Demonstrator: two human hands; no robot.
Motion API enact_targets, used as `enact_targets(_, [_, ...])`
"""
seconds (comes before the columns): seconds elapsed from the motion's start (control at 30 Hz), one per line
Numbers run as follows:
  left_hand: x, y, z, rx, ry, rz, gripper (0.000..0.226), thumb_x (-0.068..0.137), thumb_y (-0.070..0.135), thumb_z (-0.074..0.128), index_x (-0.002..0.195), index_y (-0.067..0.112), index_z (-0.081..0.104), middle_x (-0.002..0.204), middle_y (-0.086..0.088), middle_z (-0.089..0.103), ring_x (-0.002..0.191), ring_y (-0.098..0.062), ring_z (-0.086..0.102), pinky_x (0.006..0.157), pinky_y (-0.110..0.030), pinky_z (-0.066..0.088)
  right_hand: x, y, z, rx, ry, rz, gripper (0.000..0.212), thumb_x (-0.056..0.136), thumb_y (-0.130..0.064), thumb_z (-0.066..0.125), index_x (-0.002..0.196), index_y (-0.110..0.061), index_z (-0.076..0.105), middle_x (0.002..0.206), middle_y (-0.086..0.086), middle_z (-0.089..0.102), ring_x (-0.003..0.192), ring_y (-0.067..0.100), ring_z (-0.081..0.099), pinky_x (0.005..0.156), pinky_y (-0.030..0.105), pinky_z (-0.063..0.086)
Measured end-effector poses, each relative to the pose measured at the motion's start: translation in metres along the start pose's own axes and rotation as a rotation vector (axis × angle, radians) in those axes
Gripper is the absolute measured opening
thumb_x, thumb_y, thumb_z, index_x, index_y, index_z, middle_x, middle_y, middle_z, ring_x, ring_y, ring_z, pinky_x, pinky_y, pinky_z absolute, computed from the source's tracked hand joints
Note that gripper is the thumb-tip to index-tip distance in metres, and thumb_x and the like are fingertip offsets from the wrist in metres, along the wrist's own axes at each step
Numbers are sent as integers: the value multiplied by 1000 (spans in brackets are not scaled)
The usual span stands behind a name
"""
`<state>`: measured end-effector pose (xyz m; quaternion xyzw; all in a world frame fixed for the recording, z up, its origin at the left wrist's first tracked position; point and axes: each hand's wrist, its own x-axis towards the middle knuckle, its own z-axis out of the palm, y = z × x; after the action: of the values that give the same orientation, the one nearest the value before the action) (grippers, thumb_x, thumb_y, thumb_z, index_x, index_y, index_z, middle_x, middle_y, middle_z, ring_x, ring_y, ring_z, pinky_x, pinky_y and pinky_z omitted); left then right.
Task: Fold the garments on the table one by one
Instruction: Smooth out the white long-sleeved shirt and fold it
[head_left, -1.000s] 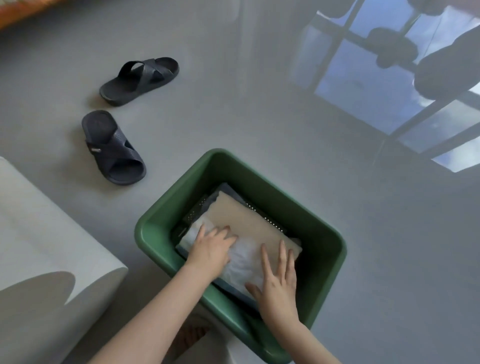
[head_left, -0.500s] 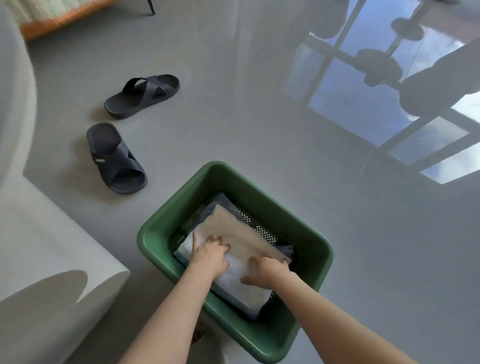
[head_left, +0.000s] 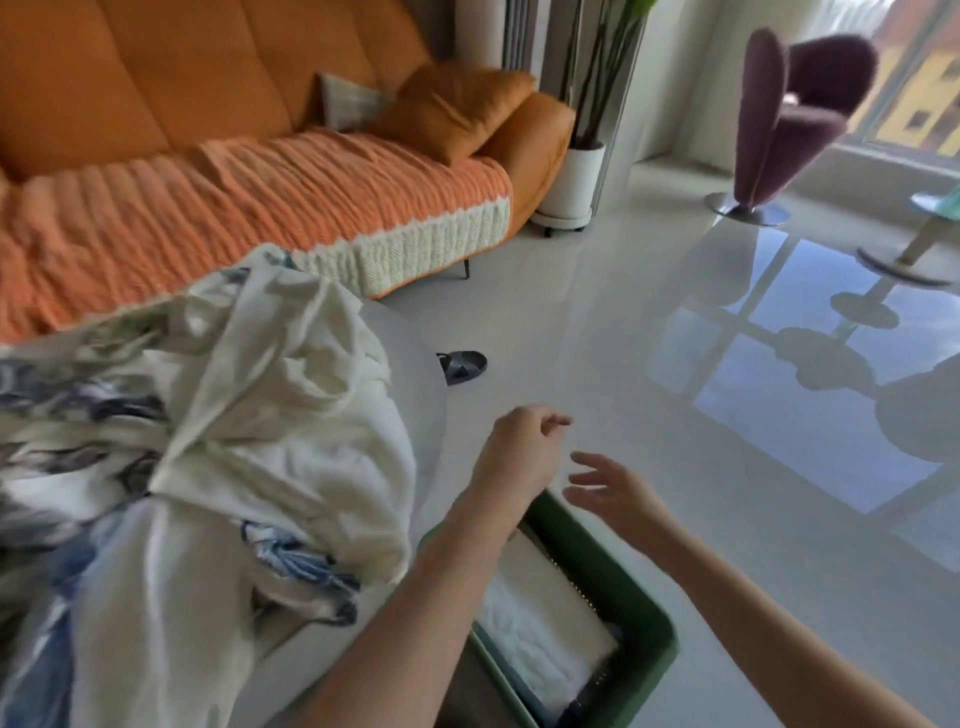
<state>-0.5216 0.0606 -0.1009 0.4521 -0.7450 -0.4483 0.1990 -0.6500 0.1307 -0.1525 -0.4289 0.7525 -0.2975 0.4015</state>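
Fingers (head_left: 556, 420) of our left hand (head_left: 519, 452) are loosely curled and hold nothing. Those of our right hand (head_left: 615, 486) are spread and relaxed, also empty. The two hands hang in the air, close together but not touching.

Directly below the fingers and nearer to us sits the green basket (head_left: 623, 587), on the floor. A folded white garment (head_left: 540, 639) lies flat on top of the stack inside it. Left of the fingers, the pile of unfolded garments (head_left: 260, 441), cream cloth mixed with blue-printed cloth, is heaped on the table (head_left: 410, 364) and reaches close to its rounded edge.

Risks, as we judge them:
- The pieces in the pile overlap, so pulling one out could drag a neighbour over the table edge to the floor.
- We cannot tell where one garment ends and the next begins. A grab at a loose fold may lift two at once.
- The frame is motion-blurred, so a reach made now could land badly.

Surface: the table top is pale, smooth and matte. Beyond the fingers, a dark sandal (head_left: 462, 365) lies on the glossy light floor (head_left: 597, 312), which mirrors the window panes. Farther left stands an orange sofa (head_left: 156, 104) with a ribbed throw. Farthest off are a potted plant (head_left: 571, 182) and a purple chair (head_left: 779, 114) by the window (head_left: 914, 93).
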Motion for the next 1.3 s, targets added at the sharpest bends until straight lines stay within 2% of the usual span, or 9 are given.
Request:
enact_targets(0.07, [-17, 26, -47, -13, 145, 86, 26, 95, 15, 47, 113, 17, 65, 113, -1, 67, 101, -16, 63, 92, -30, 49, -2, -48, -9, 112, 16, -100, 48, 85, 7, 61, 130, 1, 46, 121, 27, 56, 70, 2, 63, 67, 13, 50])
enact_targets(0.3, [-95, -19, -176, 270, 429, -73, 33, 94, 9, 46, 124, 17, 58, 126, -4, 60, 109, -20, 58, 83, -30, 47, -27, -182, 44, 17, -66, -350, 57, 83, -8, 68, 136, -11, 45, 123, 12, 60, 107, 21, 59, 80, 16, 46])
enact_targets(0.4, [-122, -51, -205, 340, 439, -166, 41, 93, 7, 47, 132, 19, 51, 128, -6, 57, 96, -22, 61, 66, -24, 46, -30, -204, 72, -82, -115, -376, 62, 83, -15, 69, 139, -14, 42, 128, 11, 57, 118, 22, 55, 87, 26, 42])
enact_targets(0.53, [-154, -82, -231, 371, 451, -222, 44, 89, 14, 58, 131, 22, 52, 128, -2, 57, 112, -22, 56, 90, -37, 48, -31, -224, 108, -174, -145, -416, 68, 82, -20, 71, 141, -14, 38, 139, 11, 48, 126, 23, 48, 97, 31, 42])
enact_targets(0.77, [-223, -134, -231, 355, 242, -315, 51, 90, 24, 57, 139, 22, 44, 138, 2, 50, 124, -18, 49, 98, -24, 37, -16, -235, 169, -637, -73, -450, 97, 79, -54, 65, 151, -22, 9, 158, 6, 6, 144, 29, 9, 112, 47, 18])
enact_targets(0.87, [-241, -154, -228, 381, 253, -303, 46, 91, 22, 54, 136, 23, 46, 138, 2, 50, 125, -20, 47, 100, -27, 35, -10, -232, 187, -640, -28, -405, 100, 77, -58, 64, 151, -23, 8, 156, 8, 12, 142, 30, 12, 111, 47, 19])
enact_targets(0.97, [-253, -164, -228, 393, 224, -328, 53, 94, 29, 49, 145, 24, 33, 153, 2, 29, 141, -15, 24, 115, -34, 19, -5, -233, 196, -736, 136, -352, 74, 73, -58, 66, 136, -28, 40, 138, 8, 40, 128, 33, 26, 104, 47, 32])
enact_targets(1.1, [-266, -176, -225, 386, 209, -329, 54, 96, 33, 45, 147, 28, 28, 158, 5, 10, 145, -15, 7, 116, -35, 9, -7, -239, 203, -605, 292, -407, 10, 77, -34, 63, 77, -26, 69, 89, 2, 63, 112, 28, 37, 102, 40, 22])
enact_targets(1.3, [-278, -181, -229, 76, 274, -350, 47, 95, 43, 43, 141, 34, 37, 154, 9, 22, 140, -12, 25, 111, -32, 23, -30, -289, 201, -83, 185, -780, 15, 87, -5, 59, 95, -8, 71, 100, 8, 70, 89, 22, 61, 72, 21, 38])
